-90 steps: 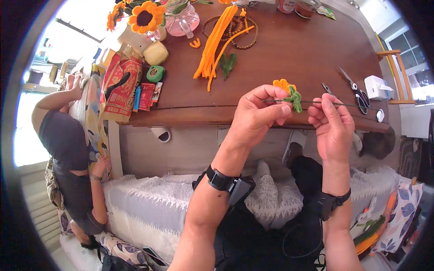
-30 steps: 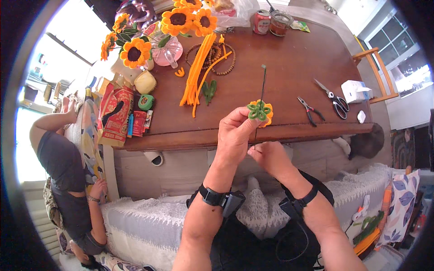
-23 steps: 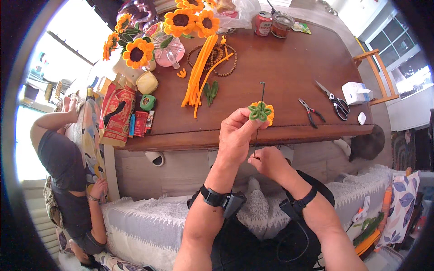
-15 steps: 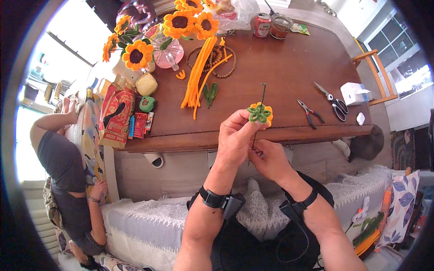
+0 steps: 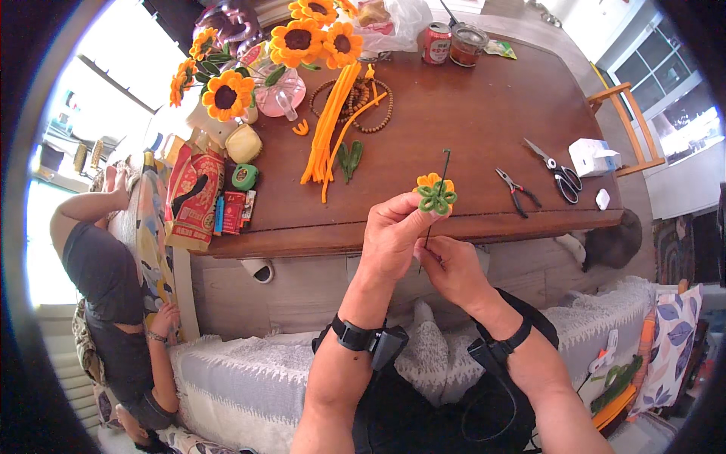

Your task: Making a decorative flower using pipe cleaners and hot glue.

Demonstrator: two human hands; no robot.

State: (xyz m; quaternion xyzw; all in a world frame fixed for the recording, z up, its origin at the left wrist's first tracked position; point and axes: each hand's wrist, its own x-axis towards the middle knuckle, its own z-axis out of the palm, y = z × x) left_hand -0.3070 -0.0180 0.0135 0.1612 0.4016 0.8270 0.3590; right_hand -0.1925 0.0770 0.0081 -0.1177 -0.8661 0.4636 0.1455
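Note:
Above the table's front edge, my left hand pinches a small fuzzy pipe-cleaner flower by its side. Its orange petals lie behind a green looped calyx. A thin dark green wire stem passes through the middle, with a small hook at its upper end. Just below, my right hand grips the lower part of that stem between thumb and fingers. Orange pipe cleaners lie bundled on the table, beside two green pipe-cleaner leaves.
Pliers, scissors and a white box lie at the table's right. Several orange sunflowers, wooden beads, a green tape measure and a red bag are left. Another person reclines far left.
The flower has tilted a little in my left hand, showing more orange above the calyx. The stem's hooked top has shifted slightly right and down. Both hands keep their grips.

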